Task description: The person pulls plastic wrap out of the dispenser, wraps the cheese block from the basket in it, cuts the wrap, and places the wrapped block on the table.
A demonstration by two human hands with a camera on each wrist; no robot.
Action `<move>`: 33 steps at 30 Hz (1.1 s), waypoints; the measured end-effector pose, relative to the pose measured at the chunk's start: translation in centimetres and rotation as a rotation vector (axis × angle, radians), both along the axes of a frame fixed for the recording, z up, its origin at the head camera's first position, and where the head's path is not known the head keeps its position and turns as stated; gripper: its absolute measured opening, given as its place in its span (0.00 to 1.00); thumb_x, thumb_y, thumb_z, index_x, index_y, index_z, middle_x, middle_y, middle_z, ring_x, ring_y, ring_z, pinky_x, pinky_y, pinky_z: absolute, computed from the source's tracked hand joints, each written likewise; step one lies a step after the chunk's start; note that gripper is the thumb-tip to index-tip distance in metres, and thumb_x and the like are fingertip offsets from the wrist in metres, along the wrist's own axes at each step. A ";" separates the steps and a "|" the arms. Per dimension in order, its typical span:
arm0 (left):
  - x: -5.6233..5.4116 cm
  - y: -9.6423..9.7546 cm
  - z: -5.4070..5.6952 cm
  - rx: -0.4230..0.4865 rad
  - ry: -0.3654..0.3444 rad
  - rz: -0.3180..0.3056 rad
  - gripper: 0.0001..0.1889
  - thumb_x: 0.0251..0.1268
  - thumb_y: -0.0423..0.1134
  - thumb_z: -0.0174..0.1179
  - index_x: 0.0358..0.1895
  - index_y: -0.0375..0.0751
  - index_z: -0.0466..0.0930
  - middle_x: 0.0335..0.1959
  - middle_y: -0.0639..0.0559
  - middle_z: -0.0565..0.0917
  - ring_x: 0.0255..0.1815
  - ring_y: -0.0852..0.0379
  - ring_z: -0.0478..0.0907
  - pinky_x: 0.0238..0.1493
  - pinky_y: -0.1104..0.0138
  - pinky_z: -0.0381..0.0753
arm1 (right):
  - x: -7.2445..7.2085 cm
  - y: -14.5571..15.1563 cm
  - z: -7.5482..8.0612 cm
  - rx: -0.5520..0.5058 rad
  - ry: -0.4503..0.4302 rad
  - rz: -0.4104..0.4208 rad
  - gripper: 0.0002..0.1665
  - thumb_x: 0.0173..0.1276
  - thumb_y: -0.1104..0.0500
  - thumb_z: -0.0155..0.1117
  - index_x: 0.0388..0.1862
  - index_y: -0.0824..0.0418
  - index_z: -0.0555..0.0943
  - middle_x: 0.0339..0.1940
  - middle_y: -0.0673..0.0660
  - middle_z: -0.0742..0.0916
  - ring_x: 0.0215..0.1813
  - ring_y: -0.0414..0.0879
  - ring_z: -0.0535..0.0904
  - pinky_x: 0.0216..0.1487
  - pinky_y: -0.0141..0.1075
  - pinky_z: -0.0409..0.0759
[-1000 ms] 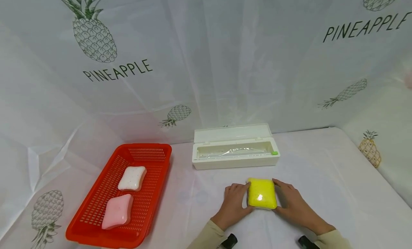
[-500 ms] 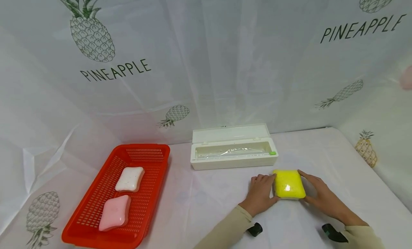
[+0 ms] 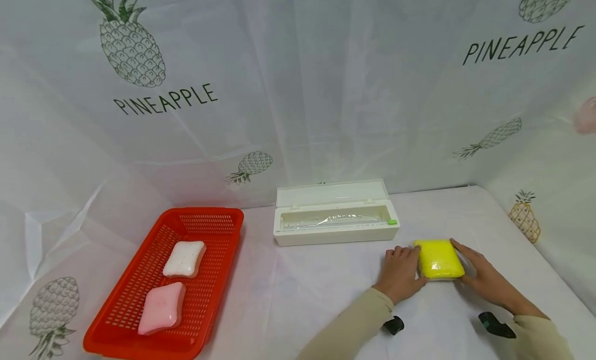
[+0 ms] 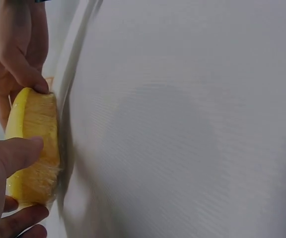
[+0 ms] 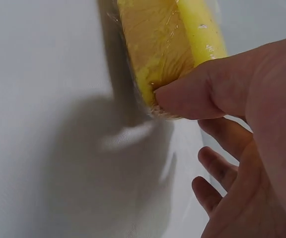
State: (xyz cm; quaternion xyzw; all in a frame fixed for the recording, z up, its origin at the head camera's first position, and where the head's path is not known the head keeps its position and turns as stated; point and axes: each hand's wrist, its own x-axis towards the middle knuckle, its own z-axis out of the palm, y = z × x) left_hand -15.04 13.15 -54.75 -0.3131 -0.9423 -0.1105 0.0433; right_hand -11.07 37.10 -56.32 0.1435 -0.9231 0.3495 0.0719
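Yellow block: here we have it, right of centre in the lower half of the head view (image 3: 440, 259), its shiny face up; whether it rests fully on the cloth, we can't tell.
Clear wrap: we catch it crinkling along the block's side in the left wrist view (image 4: 46, 171).
Left hand: on the block's left side (image 3: 401, 274), thumb at the near edge, fingers at the far one, holding it.
Right hand: on the opposite side (image 3: 486, 277), thumb at the near corner, a finger at the far corner, gripping the same block.
Sleeves: beige, entering from the lower right (image 3: 354, 324), and we spot a dark device just beside each wrist.
White box: mid-frame, behind the hands (image 3: 335, 237), lid up, clear film inside, green tab at its right end (image 3: 392, 222).
Red basket: lower left, well apart from the hands (image 3: 228, 267), and in it we see a white block (image 3: 183, 259) above a pink block (image 3: 162, 307).
Backdrop: pineapple-printed white sheeting across the top (image 3: 326, 91).
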 end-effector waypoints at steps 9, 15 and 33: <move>-0.1 0.2 -0.1 -0.040 -0.009 -0.016 0.40 0.71 0.64 0.64 0.80 0.50 0.67 0.67 0.63 0.78 0.60 0.66 0.71 0.57 0.72 0.65 | -0.7 0.0 0.8 -0.030 -0.133 -0.023 0.54 0.61 0.80 0.62 0.83 0.76 0.50 0.75 0.89 0.62 0.72 0.89 0.53 0.68 0.82 0.46; -0.3 -0.7 -0.7 0.004 -0.035 -0.010 0.38 0.73 0.62 0.63 0.80 0.53 0.64 0.71 0.63 0.75 0.65 0.64 0.69 0.60 0.71 0.64 | -0.4 -0.1 0.7 0.047 0.011 -0.004 0.57 0.55 0.82 0.66 0.83 0.75 0.53 0.74 0.87 0.65 0.88 0.56 0.45 0.85 0.55 0.38; -0.8 -11.4 -0.1 0.363 0.107 0.099 0.26 0.72 0.44 0.69 0.69 0.46 0.76 0.61 0.55 0.81 0.63 0.56 0.73 0.62 0.62 0.69 | -3.1 -7.6 5.5 0.068 0.253 0.127 0.44 0.59 0.75 0.75 0.75 0.67 0.71 0.67 0.68 0.80 0.67 0.54 0.71 0.70 0.20 0.53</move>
